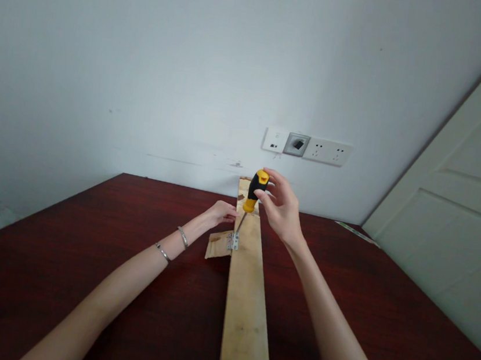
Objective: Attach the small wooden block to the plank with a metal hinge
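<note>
A yellow-and-black screwdriver (259, 185) is in my right hand (283, 208), the fingers and thumb closed around its handle. Its thin metal shaft slants down to a small silver hinge (234, 241), with the tip at or very near the hinge's upper part. The hinge joins the left edge of a long wooden plank (245, 303) to a short wooden piece (217, 245) on the left. My left hand (224, 213) has its fingers closed at the plank's left edge, just beyond the hinge. Its fingertips are partly hidden against the wood.
Beneath everything lies a dark red-brown tabletop (154, 309) reaching a white wall (149, 64). Wall sockets (327, 151) are behind the plank's far end. A thin, flat strip (356, 234) rests at the back right, near a white panelled door (462, 190).
</note>
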`<act>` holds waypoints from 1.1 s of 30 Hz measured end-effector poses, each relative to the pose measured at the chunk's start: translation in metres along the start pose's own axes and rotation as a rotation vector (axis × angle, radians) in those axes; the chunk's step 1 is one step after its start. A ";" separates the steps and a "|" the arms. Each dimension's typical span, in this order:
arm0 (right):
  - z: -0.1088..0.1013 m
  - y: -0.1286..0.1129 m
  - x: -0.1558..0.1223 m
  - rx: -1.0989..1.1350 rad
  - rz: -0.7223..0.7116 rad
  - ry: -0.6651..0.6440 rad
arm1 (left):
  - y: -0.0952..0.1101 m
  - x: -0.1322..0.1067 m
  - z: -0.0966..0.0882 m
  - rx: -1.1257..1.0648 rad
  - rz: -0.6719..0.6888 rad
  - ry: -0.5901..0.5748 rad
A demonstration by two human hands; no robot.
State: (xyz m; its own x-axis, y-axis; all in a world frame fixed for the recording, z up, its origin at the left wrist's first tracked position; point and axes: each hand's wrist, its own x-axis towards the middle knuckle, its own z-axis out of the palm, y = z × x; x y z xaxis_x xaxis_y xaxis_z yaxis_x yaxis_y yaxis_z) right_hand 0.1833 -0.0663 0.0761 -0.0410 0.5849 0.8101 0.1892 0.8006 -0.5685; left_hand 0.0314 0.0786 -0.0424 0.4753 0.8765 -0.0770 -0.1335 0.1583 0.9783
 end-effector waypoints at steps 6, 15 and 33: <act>0.000 0.000 0.000 -0.013 0.016 0.002 | 0.000 0.000 0.000 0.012 0.001 0.001; -0.001 0.001 -0.001 0.010 -0.003 -0.022 | 0.003 -0.004 0.004 0.006 0.004 0.006; 0.003 -0.002 -0.003 -0.046 -0.001 -0.054 | 0.000 -0.002 0.002 -0.021 0.002 0.027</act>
State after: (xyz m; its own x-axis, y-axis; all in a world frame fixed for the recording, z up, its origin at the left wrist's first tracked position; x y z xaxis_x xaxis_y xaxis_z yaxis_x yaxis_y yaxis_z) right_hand 0.1797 -0.0691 0.0740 -0.0942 0.5916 0.8007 0.2340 0.7949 -0.5598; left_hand 0.0325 0.0763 -0.0415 0.4515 0.8886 -0.0808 -0.1525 0.1661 0.9742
